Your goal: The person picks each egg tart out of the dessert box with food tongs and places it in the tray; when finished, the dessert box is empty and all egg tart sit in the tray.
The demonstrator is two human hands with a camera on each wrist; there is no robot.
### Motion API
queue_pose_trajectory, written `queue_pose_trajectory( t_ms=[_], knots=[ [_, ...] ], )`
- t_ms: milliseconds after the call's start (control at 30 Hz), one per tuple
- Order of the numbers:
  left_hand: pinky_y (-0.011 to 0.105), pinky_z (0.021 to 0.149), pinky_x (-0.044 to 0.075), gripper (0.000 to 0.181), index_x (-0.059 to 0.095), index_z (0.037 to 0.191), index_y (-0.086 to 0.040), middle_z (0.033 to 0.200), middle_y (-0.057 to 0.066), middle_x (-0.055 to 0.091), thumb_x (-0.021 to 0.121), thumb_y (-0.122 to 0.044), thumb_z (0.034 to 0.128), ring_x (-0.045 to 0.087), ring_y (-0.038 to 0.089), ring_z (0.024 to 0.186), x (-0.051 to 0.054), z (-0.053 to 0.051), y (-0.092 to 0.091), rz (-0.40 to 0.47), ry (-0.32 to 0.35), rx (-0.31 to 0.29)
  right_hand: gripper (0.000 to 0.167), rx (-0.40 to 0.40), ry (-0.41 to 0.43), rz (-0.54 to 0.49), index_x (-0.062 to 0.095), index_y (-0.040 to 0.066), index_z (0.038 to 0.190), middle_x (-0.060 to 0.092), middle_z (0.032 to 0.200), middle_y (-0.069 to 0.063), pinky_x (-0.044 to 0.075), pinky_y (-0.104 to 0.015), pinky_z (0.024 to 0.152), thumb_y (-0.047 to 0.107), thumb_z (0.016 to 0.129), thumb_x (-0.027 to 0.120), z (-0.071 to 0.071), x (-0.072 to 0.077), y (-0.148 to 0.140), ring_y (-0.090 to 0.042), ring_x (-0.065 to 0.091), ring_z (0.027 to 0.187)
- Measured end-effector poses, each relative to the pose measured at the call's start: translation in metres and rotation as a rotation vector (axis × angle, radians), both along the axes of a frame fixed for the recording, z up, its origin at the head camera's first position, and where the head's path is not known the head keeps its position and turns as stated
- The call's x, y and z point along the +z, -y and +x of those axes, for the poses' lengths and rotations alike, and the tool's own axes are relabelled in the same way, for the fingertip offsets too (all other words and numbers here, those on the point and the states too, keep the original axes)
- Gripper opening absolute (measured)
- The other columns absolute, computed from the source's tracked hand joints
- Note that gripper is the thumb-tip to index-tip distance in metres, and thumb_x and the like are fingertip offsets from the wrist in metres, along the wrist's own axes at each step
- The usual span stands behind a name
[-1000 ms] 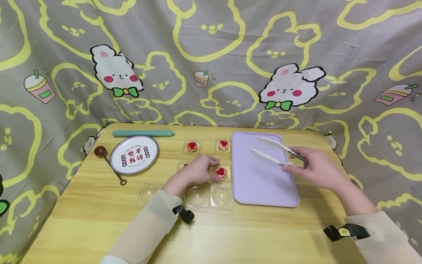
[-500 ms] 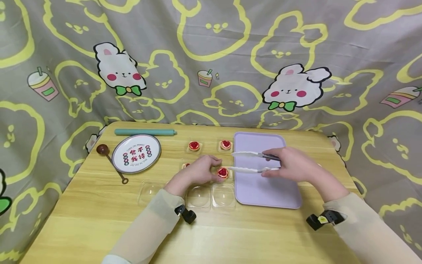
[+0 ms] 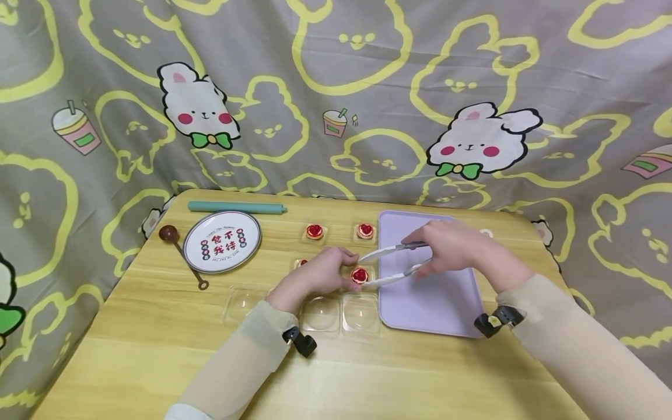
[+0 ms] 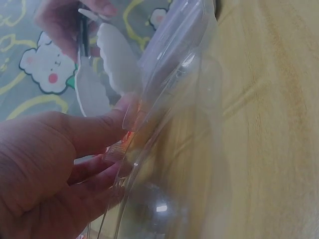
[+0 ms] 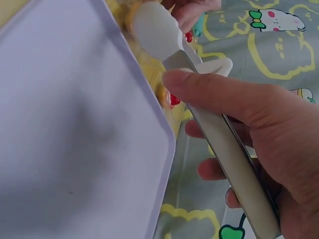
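Observation:
My left hand (image 3: pixel 326 272) pinches the edge of a clear plastic box (image 4: pixel 172 107) between thumb and fingers. In that box sits a small tart (image 3: pixel 359 275) with a red topping. My right hand (image 3: pixel 455 245) grips metal tongs (image 5: pixel 234 174) with white scalloped tips. The tongs' tips stand apart, one on each side of the tart in the head view; whether they touch it I cannot tell. Two similar tarts, a left one (image 3: pixel 314 231) and a right one (image 3: pixel 365 231), sit in boxes behind. Another tart (image 3: pixel 301 263) is partly hidden by my left hand.
A lilac tray (image 3: pixel 420 309) lies under my right hand. Clear lids (image 3: pixel 321 314) spread along the front of the boxes. At left are a white plate (image 3: pixel 223 241) with red characters, a brown ladle (image 3: pixel 184 256) and a teal rolling pin (image 3: pixel 236 207). A patterned curtain (image 3: pixel 378 116) rises behind.
My right hand has moved left over the tray, bringing the tongs from above it to either side of the tart. My left hand has stayed at the box.

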State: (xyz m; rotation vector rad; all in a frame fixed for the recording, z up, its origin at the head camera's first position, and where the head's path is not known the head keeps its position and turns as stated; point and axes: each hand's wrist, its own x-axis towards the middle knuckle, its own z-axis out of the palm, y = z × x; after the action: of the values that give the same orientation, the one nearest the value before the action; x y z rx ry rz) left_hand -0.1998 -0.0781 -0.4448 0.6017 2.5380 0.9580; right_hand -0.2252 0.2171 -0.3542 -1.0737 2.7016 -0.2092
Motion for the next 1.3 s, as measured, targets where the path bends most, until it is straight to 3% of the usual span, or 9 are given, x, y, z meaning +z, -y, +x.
queue_pose_trajectory(
  t_ms=[200, 433, 833, 1300],
  knots=[
    [0.045, 0.120, 0.038, 0.082, 0.056, 0.150, -0.006, 0.152, 0.012, 0.057, 0.094, -0.027, 0.0812, 0.052, 0.032, 0.139, 0.000, 0.000, -0.002, 0.000, 0.000, -0.001, 0.063, 0.059, -0.041, 0.075, 0.077, 0.015, 0.131, 0.077, 0.116, 0.002, 0.060, -0.051, 0.088, 0.037, 0.075, 0.096, -0.004, 0.006, 0.010, -0.025, 0.072, 0.108],
    [0.044, 0.120, 0.039, 0.083, 0.055, 0.151, -0.006, 0.152, 0.012, 0.057, 0.095, -0.027, 0.0804, 0.052, 0.031, 0.139, 0.002, -0.001, -0.002, -0.005, 0.000, -0.009, 0.063, 0.079, -0.134, 0.145, 0.077, 0.017, 0.131, 0.078, 0.112, 0.003, 0.059, -0.046, 0.072, 0.047, 0.078, 0.092, 0.002, 0.002, 0.015, -0.024, 0.073, 0.095],
    [0.045, 0.120, 0.039, 0.083, 0.056, 0.151, -0.007, 0.152, 0.012, 0.058, 0.094, -0.028, 0.0805, 0.053, 0.031, 0.139, 0.003, -0.001, 0.000, -0.012, -0.004, -0.005, 0.056, 0.113, -0.151, 0.081, 0.076, 0.013, 0.129, 0.077, 0.108, 0.000, 0.058, -0.045, 0.069, 0.045, 0.085, 0.088, 0.008, -0.015, 0.011, -0.019, 0.069, 0.084],
    [0.041, 0.112, 0.046, 0.082, 0.056, 0.150, -0.005, 0.150, 0.011, 0.060, 0.094, -0.026, 0.0812, 0.057, 0.024, 0.130, 0.001, -0.001, 0.000, 0.003, -0.009, -0.003, 0.055, 0.059, -0.125, -0.007, 0.076, 0.015, 0.129, 0.076, 0.099, 0.006, 0.051, -0.037, 0.062, 0.046, 0.085, 0.089, 0.011, -0.023, -0.003, -0.008, 0.056, 0.069]
  ],
)
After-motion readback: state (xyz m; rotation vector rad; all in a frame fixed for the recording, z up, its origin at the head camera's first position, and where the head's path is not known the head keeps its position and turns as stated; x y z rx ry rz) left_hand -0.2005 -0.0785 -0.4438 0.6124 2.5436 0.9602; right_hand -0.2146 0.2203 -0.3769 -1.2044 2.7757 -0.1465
